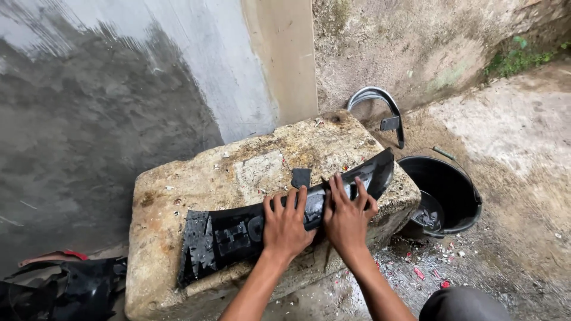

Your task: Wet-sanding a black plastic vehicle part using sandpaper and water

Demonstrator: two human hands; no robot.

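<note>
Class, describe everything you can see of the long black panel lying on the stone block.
The black panel is a long, curved piece that looks like glossy moulded plastic, wet or dirty in places. Its left end shows ribs and cut-outs; its right end tapers upward past the stone block's edge. It lies diagonally across the block's front. The left hand and right hand press flat on its middle, fingers spread. A small black fragment lies just behind it.

arms – bare, no sleeves | hands point(285, 223) – no gloves; knee – dark grey cloth
</note>
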